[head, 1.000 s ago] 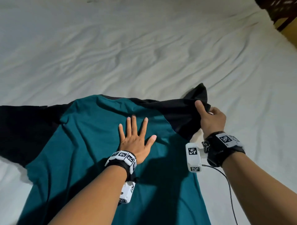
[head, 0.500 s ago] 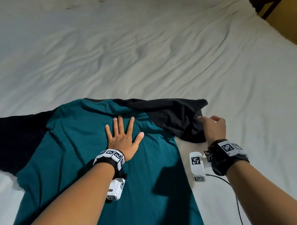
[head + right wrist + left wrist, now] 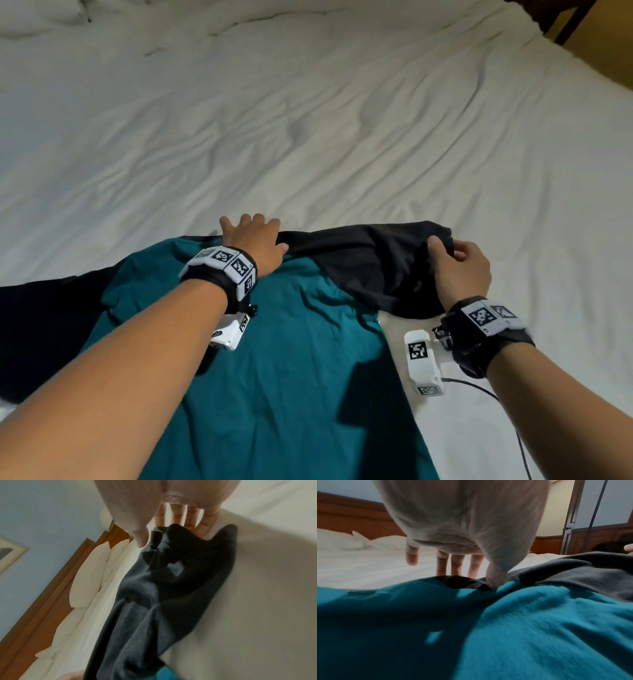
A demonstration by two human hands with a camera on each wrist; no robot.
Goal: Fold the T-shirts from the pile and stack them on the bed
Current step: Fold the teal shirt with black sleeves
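Head view: teal-and-black T-shirt is spread on the bed, collar pinned by the flat left hand, black sleeve pinched by the right hand; soft, limp cloth, best gripped at seams.

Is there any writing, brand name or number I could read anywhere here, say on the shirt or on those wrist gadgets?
No readable text in any view.
Wristbands on the left hand and right hand: only black-and-white square code patterns, no letters or numbers.
Teal and black T-shirt: no print or label visible.
Framed picture on the wall: too blurred to tell.
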